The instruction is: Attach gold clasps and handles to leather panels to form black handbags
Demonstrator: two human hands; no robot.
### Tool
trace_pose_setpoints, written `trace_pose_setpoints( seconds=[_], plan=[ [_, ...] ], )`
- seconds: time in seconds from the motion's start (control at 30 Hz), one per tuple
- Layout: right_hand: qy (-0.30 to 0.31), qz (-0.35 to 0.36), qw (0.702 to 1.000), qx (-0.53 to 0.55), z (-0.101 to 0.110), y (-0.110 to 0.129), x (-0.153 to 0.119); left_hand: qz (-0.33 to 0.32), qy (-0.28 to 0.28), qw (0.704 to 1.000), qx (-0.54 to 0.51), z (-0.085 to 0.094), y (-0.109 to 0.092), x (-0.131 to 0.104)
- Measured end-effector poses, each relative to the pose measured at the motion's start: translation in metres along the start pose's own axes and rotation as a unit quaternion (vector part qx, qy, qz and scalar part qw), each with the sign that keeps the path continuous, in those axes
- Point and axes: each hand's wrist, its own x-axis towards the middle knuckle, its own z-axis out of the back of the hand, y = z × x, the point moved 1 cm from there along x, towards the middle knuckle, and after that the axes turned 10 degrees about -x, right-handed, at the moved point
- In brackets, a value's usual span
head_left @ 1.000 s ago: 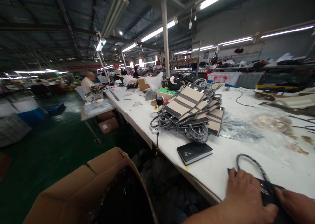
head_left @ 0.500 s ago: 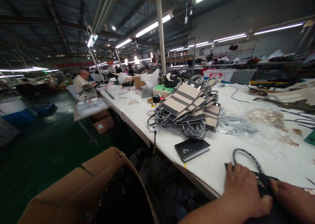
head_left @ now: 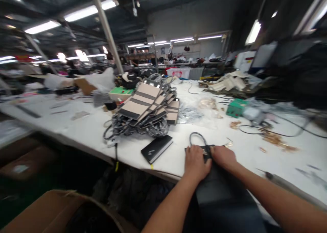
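A black bag [head_left: 217, 185] lies at the table's front edge and reaches down towards me. Its looped handle [head_left: 198, 134] stands up from the top, with small gold metal pieces by its base. My left hand [head_left: 195, 163] is closed over the bag's top edge, left of the metal pieces. On the other side, my right hand [head_left: 224, 157] grips the same edge close to the handle's foot; some of its fingertips are hidden. A black notebook [head_left: 156, 148] rests on the table to the left of my hands.
A pile of beige-and-black panels [head_left: 143, 101] with plastic-wrapped handles stands behind the notebook. Clear plastic [head_left: 196, 112], gold metal parts [head_left: 276, 139] and a green box [head_left: 236, 107] lie on the white table [head_left: 76, 130]. An open cardboard box [head_left: 43, 210] sits low at left.
My view has swung to the right, so the bag and both hands now appear nearer the middle. Both hands keep their hold on the bag's top edge.
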Motion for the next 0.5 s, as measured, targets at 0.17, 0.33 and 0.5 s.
trace_pose_setpoints(
  seconds=[0.17,0.33,0.5],
  plan=[
    [0.072,0.026,0.988,0.133,-0.002,-0.032,0.020,-0.017,-0.011,0.998,-0.059,-0.001,0.002,0.013],
    [0.161,0.014,0.940,0.301,-0.007,-0.059,0.037,-0.023,-0.006,0.999,-0.045,-0.006,0.003,0.016],
    [0.214,0.005,0.882,0.419,-0.016,-0.067,0.051,-0.018,0.001,1.000,-0.012,-0.008,0.002,0.020]
  ],
)
